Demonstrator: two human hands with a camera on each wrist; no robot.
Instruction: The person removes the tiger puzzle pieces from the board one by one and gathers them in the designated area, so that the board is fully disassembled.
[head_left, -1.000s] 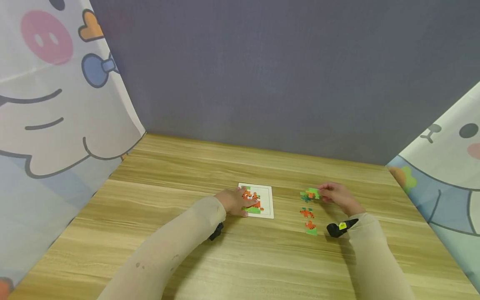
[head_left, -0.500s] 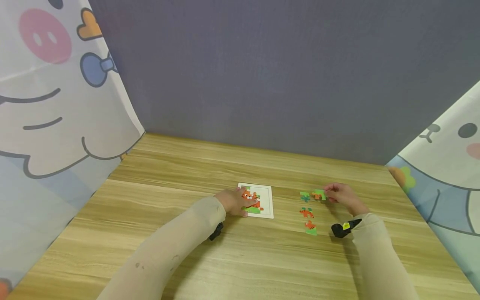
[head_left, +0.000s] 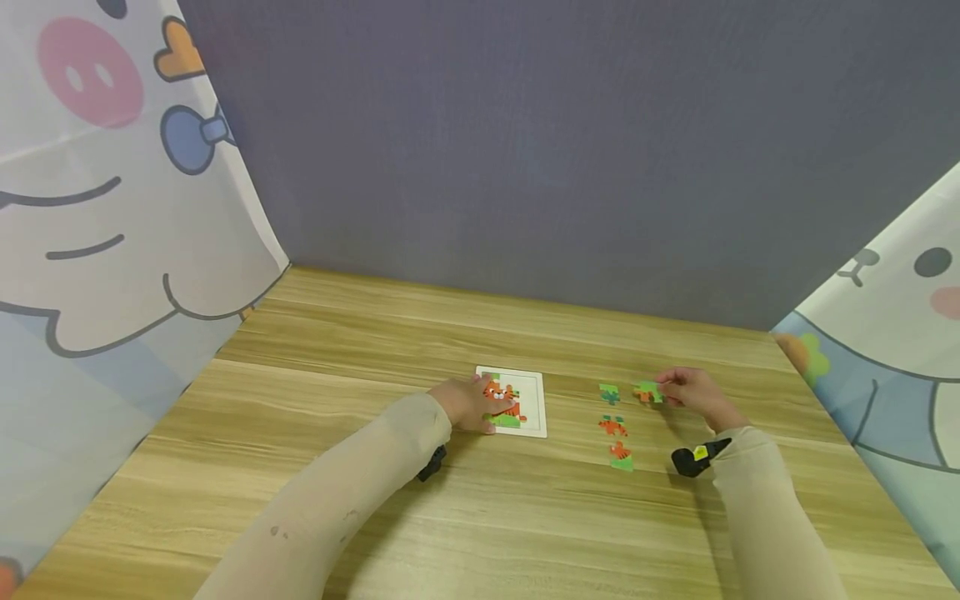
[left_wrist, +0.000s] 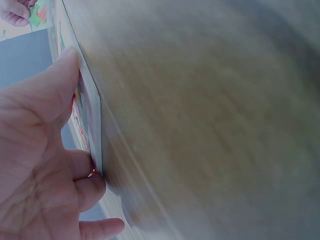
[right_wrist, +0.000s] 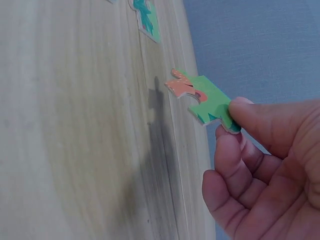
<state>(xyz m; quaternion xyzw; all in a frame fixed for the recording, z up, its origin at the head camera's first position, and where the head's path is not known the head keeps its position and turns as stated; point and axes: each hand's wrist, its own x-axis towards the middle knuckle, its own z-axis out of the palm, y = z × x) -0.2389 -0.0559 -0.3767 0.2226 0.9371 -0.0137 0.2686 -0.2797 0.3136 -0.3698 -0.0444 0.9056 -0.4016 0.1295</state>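
Note:
My left hand (head_left: 471, 403) lies with spread fingers on the left side of a white-framed puzzle board (head_left: 534, 405). Orange tiger pieces (head_left: 498, 390) fill part of that board, and its right part shows white. In the left wrist view the thumb (left_wrist: 67, 70) and fingertips meet the board's edge (left_wrist: 95, 120). Between thumb and fingertips my right hand (head_left: 692, 393) pinches a green-and-orange jigsaw piece (right_wrist: 212, 100). The right wrist view shows this piece raised above the table, tilted, with its orange end pointing away from the hand.
Loose jigsaw pieces lie in a column between the hands: a green one (head_left: 610, 393), an orange striped one (head_left: 613, 426) and an orange-green one (head_left: 621, 456). A grey panel (head_left: 525, 167) stands behind the wooden table (head_left: 480, 517). Cartoon-printed cloths hang at both sides.
My right hand has moved right with the jigsaw piece, away from the loose green piece it overlapped, and the piece has turned somewhat. The left hand stays on the board.

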